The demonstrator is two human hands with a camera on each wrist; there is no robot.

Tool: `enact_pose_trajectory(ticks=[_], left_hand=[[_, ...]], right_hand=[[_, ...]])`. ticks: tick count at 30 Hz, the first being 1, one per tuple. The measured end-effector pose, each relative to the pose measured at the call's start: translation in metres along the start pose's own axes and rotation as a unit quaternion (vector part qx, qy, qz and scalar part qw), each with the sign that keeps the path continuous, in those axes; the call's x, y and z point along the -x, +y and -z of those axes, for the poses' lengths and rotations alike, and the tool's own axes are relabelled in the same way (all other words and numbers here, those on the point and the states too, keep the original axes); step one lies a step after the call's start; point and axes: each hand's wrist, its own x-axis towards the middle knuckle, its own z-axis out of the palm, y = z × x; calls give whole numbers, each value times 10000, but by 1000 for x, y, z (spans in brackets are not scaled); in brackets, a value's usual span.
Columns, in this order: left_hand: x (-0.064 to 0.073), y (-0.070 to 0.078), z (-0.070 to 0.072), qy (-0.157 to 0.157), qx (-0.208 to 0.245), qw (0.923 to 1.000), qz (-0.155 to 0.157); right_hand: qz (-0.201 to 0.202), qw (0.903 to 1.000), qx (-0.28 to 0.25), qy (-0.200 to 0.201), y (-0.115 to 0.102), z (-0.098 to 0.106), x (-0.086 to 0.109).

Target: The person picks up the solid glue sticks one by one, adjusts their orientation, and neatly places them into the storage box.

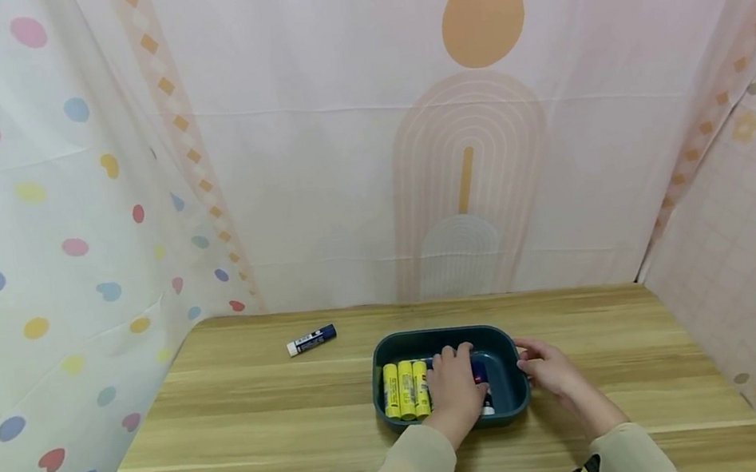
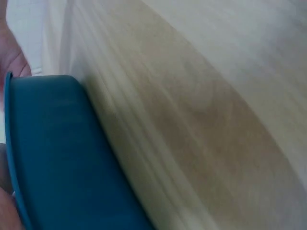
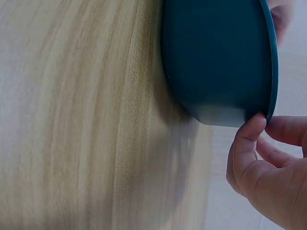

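Observation:
A dark teal box [image 1: 511, 409] stands on the table. Several yellow glue sticks [image 1: 406, 390] lie side by side in its left part. My left hand [image 1: 456, 386] reaches down into the middle of the box, fingers spread, covering what lies beneath. Right beside it, a dark blue tube with a white end [image 1: 487, 402] shows partly. Whether the left fingers grip anything is hidden in the head view, and the left wrist view shows mostly the box's outer wall [image 2: 72, 143]. My right hand [image 3: 273, 163] pinches the box's rim at its right end.
A blue and white glue stick [image 1: 311, 340] lies on the wooden table [image 1: 251, 415], behind and left of the box. Patterned curtains [image 1: 309, 157] hang behind the table and along both sides.

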Motion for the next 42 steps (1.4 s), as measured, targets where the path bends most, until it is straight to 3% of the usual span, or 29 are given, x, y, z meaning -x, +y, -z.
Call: enact_pose_trajectory(ticks=[4,8,11,15,19,21,25,28,31,35,38,42], left_hand=[[-6,-6,15,300,44,9992,-245],[-18,-21,40,568,-286,9955,-702],[-32,-41,59,725,-268,9915,-1047],[-52,-75,80,984,172,9869,-1269],[-63,-115,96,1267,38,9863,-1058],[-62,-133,104,1168,-175,9900,-773],[-54,-169,110,570,-525,9968,-180],[-45,-190,110,75,-676,9974,242],[-36,-202,110,-301,-856,9945,531],[-30,-211,110,-504,-1083,9904,695],[-28,-214,109,-532,-1233,9886,677],[-28,-214,109,-346,-1492,9868,534]], right_hand=[[6,10000,-33,-6,0,0,0],[-1,10000,-36,12,0,1,0],[19,10000,-24,-23,0,3,1],[47,10000,-3,-29,-1,5,1],[34,10000,2,-6,-1,6,3],[0,10000,3,12,0,6,3],[-16,10000,27,68,2,5,5],[12,9998,144,136,0,3,7],[26,9993,319,210,-2,0,10],[27,9992,352,187,-3,-3,11],[44,9995,264,154,-3,-4,11],[32,9995,261,166,-1,-4,11]])
